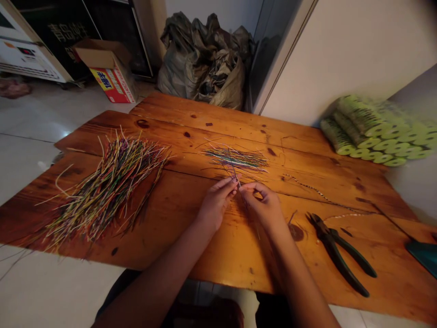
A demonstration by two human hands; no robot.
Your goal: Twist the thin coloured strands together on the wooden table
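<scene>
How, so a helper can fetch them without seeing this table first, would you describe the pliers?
On the wooden plank table, look right of the person's right hand. The pliers lie there, below a thin twisted strand. Their long dark green handles spread apart toward the near edge, unlike the loose coloured strands nearby.

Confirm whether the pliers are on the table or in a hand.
On the table: the pliers lie flat on the wooden boards, apart from the right hand, handles spread.
</scene>
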